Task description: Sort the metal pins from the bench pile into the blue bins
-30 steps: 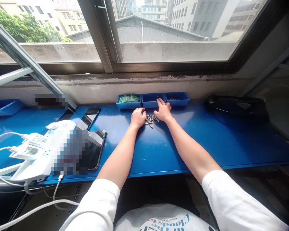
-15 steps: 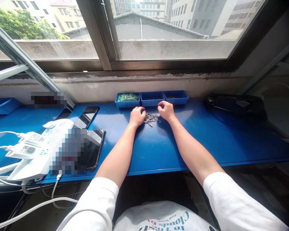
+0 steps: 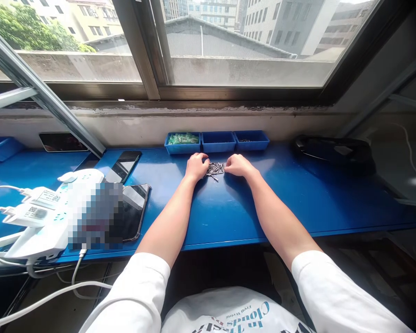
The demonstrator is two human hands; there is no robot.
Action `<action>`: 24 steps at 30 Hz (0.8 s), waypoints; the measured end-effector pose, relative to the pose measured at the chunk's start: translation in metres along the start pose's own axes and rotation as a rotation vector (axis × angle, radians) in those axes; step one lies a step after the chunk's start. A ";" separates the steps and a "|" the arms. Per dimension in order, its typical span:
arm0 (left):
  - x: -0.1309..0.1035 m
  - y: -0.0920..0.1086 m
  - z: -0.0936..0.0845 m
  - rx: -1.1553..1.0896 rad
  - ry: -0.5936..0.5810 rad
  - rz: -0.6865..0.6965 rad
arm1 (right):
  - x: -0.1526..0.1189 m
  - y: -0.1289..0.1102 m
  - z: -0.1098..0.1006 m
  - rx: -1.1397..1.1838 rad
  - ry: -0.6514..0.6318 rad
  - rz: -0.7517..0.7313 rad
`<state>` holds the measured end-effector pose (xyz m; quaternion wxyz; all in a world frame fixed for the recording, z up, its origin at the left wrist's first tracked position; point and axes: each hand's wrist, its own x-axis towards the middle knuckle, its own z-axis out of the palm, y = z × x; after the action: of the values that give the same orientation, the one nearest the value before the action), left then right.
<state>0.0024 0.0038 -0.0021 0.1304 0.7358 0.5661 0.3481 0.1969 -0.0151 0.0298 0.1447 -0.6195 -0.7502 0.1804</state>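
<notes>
metal pins (image 3: 215, 169) beside left hand (image 3: 196, 166)

A single view — worn on the head, looking forward and down across the desk (image 3: 225, 222) to the window (image 3: 249, 74) behind it. The shirt (image 3: 235, 310) fills the bottom edge, close to the lens; the arms (image 3: 169, 215) run away from it, putting the left hand (image 3: 197, 166) and right hand (image 3: 238, 165) mid-frame, small. Coverage is wide — from the power strip (image 3: 85, 178) at left to the dim far corner at right.
</notes>
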 end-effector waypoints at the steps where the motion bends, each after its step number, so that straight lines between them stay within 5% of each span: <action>1: 0.000 0.000 0.000 0.002 -0.001 0.005 | 0.000 0.000 0.000 0.005 -0.004 -0.010; 13: -0.007 0.013 -0.005 -0.173 -0.002 0.291 | -0.002 -0.010 0.009 0.361 0.210 -0.306; 24: -0.005 0.011 -0.004 -0.182 0.017 0.280 | 0.010 -0.012 0.029 0.709 0.359 -0.126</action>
<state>0.0069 -0.0054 0.0055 0.1416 0.7896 0.4254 0.4190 0.1716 -0.0104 0.0099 0.4888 -0.5056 -0.6409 0.3077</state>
